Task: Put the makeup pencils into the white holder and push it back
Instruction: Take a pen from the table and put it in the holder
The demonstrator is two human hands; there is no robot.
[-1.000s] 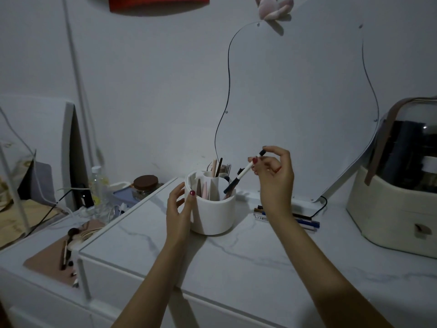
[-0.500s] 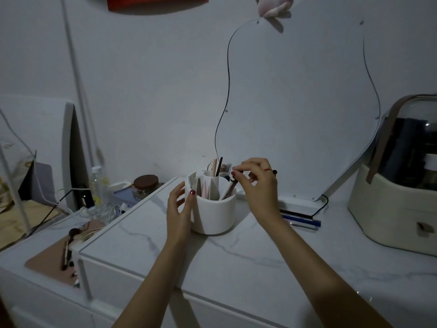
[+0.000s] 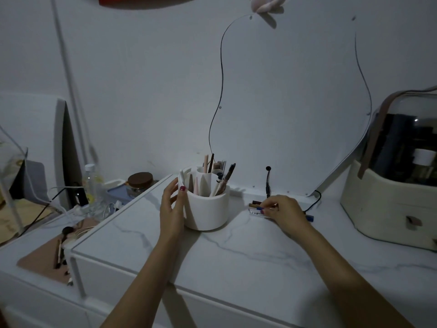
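Note:
The white holder (image 3: 208, 209) stands on the marble-patterned tabletop (image 3: 236, 252), with several pencils and brushes (image 3: 224, 181) upright in it. My left hand (image 3: 171, 209) cups its left side, thumb at the rim. A few makeup pencils (image 3: 254, 205) lie flat on the table just right of the holder, in front of the mirror's base. My right hand (image 3: 286, 211) rests low over them, its fingertips pinched on one pencil that still lies on the table. The hand hides most of their length; a blue end (image 3: 309, 218) sticks out behind it.
A wavy-edged mirror (image 3: 295, 102) leans on the wall behind, with a black cable plug (image 3: 268, 183) at its base. A cream cosmetics case (image 3: 392, 185) fills the right side. To the left, lower, are a brown-lidded jar (image 3: 140, 182), a bottle (image 3: 91, 185) and a pink mat (image 3: 47, 256) with brushes.
My right hand dropped the white-and-black pencil into the holder, then moved right and down to the pencils on the table. My left hand stayed on the holder.

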